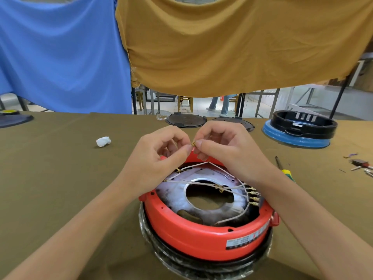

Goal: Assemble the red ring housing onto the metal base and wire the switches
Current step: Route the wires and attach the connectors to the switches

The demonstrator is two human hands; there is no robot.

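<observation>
The red ring housing (193,237) sits around a silvery metal base (177,194) with a large hole in its middle, near the table's front. Thin white wires (193,181) cross the base and run to a row of brass terminals (254,196) at the right inner wall. Above the housing's far rim, my left hand (159,156) and my right hand (226,146) meet fingertip to fingertip. Both pinch a small brass wire terminal (193,143), with white leads running down from it to the base.
A yellow-handled screwdriver (285,170) lies right of my right wrist. Small wire bits and connectors (361,164) lie at the far right. A black ring on a blue base (300,128), two dark round plates (185,119) and a white crumpled wad (103,141) rest further back.
</observation>
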